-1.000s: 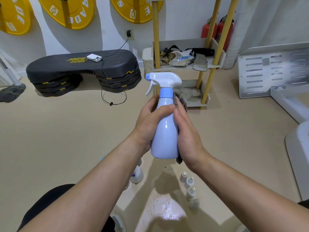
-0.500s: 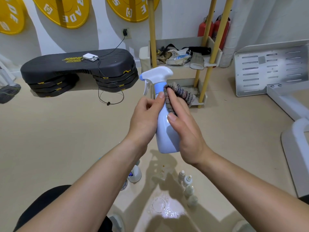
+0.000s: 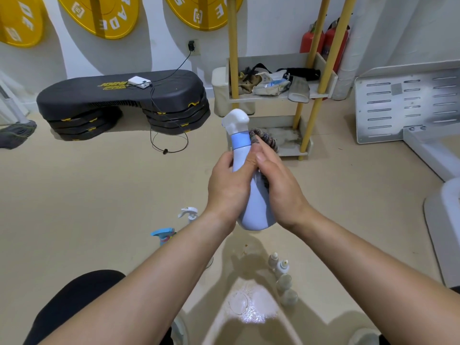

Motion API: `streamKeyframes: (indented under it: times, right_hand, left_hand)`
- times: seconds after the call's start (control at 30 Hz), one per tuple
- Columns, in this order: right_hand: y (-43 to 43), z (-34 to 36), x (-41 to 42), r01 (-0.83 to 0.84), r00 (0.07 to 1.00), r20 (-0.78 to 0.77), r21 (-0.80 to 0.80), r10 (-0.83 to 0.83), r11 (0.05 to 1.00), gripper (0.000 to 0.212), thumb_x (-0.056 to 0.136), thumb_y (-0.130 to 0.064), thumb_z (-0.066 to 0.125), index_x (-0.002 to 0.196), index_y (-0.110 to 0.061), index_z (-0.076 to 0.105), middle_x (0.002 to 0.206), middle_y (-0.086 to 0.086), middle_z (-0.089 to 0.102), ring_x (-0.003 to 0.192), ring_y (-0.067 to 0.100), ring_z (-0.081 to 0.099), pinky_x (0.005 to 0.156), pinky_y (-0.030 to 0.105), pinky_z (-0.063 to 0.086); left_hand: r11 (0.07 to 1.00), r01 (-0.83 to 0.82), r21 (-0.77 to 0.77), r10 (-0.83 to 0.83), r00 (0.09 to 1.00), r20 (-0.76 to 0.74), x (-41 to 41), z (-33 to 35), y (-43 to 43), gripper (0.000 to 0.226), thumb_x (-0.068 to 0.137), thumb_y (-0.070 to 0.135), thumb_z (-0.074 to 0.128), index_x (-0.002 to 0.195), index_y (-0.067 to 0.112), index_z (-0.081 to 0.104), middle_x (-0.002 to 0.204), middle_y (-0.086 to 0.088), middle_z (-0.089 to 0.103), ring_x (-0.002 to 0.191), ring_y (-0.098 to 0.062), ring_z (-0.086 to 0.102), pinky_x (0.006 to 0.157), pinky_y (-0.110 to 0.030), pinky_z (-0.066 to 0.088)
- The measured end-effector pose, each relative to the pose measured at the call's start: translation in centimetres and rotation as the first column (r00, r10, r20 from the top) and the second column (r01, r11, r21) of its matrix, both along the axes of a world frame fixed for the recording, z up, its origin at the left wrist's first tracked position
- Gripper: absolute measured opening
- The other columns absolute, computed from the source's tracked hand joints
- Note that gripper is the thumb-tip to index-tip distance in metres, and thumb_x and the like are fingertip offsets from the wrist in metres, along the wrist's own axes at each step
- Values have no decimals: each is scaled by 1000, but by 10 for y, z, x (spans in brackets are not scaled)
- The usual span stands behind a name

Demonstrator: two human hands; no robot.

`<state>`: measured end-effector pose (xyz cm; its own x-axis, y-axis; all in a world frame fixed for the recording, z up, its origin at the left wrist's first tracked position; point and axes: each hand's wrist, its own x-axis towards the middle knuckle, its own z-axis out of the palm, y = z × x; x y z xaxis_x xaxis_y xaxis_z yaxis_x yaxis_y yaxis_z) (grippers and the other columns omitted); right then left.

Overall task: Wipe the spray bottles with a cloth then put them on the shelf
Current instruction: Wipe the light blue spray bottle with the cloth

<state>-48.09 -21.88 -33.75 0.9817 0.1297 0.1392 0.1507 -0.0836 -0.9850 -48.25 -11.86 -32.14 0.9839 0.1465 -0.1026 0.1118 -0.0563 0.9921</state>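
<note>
**Wipe under way, drop risk**

Left hand [image 3: 229, 185] grips the spray bottle [image 3: 256, 215], upright in mid-air; right hand [image 3: 278, 188] clamps the cloth [image 3: 264, 139] against its side. Slick plastic — hard rubbing could twist it loose. Shelf [image 3: 268, 97] stands well beyond.

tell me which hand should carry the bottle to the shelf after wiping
Left, probably. The left hand grips the spray bottle around its neck, while the right hand holds the cloth against it, so the left could carry it to the shelf.
</note>
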Motion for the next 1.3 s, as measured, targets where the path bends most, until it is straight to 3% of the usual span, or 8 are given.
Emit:
streamKeyframes:
  times: [0.13, 0.3, 0.53, 0.67, 0.77, 0.93, 1.13, 1.3]
  right_hand:
    - [-3, 1, -11, 24, 996, 85, -82, -17, 996, 71, 87, -59, 38, 152, -31, 40, 146, -13, 47, 135, -3, 42, 115, 34, 35]
    - [2, -8, -25, 4, 978, 206, -109, 19, 994, 76, 89, -51, 41, 157, -20, 29, 151, -12, 38, 142, -1, 33, 114, 18, 27]
    - [-4, 2, -23, 15, 979, 204, -110, 8, 994, 80, 85, -54, 41, 156, -18, 30, 145, -24, 38, 139, -9, 33, 112, 13, 26]
    - [-9, 2, -16, 51, 998, 41, -8, -51, 999, 84, 77, -59, 50, 155, -31, 33, 149, -26, 42, 138, -1, 42, 117, 35, 35]
    - [-16, 5, -9, 70, 997, -41, 31, -69, 997, 73, 75, -49, 58, 147, -36, 48, 138, -14, 60, 123, 12, 61, 107, 47, 47]
    - [-21, 10, -7, 86, 996, -58, 261, -73, 962, 31, 100, -12, 45, 112, -33, 65, 88, -10, 74, 79, 8, 68, 69, 22, 55]
    - [-12, 4, -14, 103, 988, 110, 67, -110, 992, 51, 90, -48, 41, 140, -44, 37, 149, -27, 41, 141, -5, 37, 120, 31, 29]
    - [-9, -2, -21, 184, 936, 337, -224, -101, 957, 52, 101, -42, 25, 148, -28, 43, 145, -17, 48, 136, -4, 41, 114, 17, 29]
  left_hand:
    - [995, -50, -90, 46, 998, -53, 10, 6, 11, 80, 60, 65, 80, 107, 3, 61, 91, -6, 70, 75, -20, 72, 69, -38, 57]
    - [981, 0, -195, -7, 999, -33, 15, 10, 28, 44, 81, 33, 83, 103, -2, 70, 85, -12, 72, 70, -24, 67, 70, -37, 55]
    - [974, 118, -191, -121, 993, -1, -1, 10, 19, 31, 101, 34, 58, 110, 10, 75, 107, -14, 76, 87, -21, 70, 80, -34, 56]
    - [976, 177, -130, -177, 984, 12, -9, 10, 11, 26, 104, 19, 48, 113, 13, 72, 100, -5, 76, 83, -16, 68, 75, -30, 53]
    - [954, 300, -17, -299, 953, 44, -12, 5, 15, 32, 97, 9, 57, 121, 25, 69, 109, 1, 76, 96, -15, 71, 81, -27, 56]
    - [973, 212, -88, -204, 975, 88, -18, 1, 14, 35, 87, 16, 79, 120, 21, 70, 110, 0, 76, 101, -20, 72, 84, -33, 59]
    - [976, 215, -43, -203, 959, 198, -15, 7, 9, 22, 91, 17, 74, 112, 21, 71, 93, 3, 73, 83, -10, 66, 73, -23, 54]
    - [985, 124, 120, -151, 956, 251, -9, 3, 13, 24, 80, 30, 75, 101, 20, 67, 86, -5, 69, 74, -11, 55, 71, -27, 49]
